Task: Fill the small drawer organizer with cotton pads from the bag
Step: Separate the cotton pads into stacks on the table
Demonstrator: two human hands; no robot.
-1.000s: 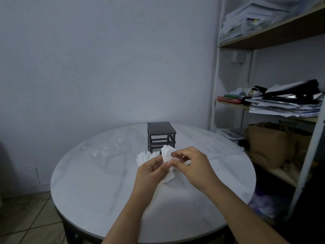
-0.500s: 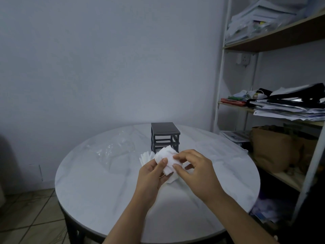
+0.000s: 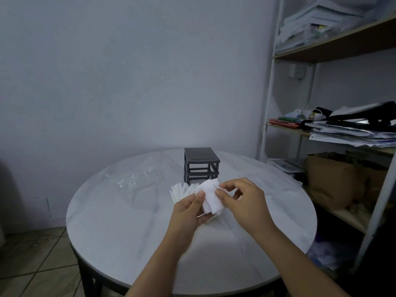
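Both forearms come up from the bottom edge and meet over the round white marble-look table (image 3: 120, 232), just in front of the small dark grey plastic drawer organizer (image 3: 201, 166). The left hand (image 3: 188, 213) is turned palm-up-ish, thumb laid across the top of a stack of white square cotton pads (image 3: 211, 197), fingers curled underneath, so it's closed around that stack. The right hand (image 3: 246, 200) comes in from the right side of the organizer with the wrist bent, thumb and index pinching the right edge of the same stack, other fingers loosely curled above. So both hands have a grip on the pads, held just above the tabletop.

More white cotton pads (image 3: 179, 189) sit fanned out right behind the left hand, near the organizer's front left corner; can't tell if they're touching it. The organizer itself looks like an open frame, with empty slots showing in front. The crumpled clear plastic bag (image 3: 139, 179) lies flat on the table to the left of the organizer, apart from it. Right of the organizer, past the table edge, there's a wooden shelf unit (image 3: 342, 46) piled with papers.
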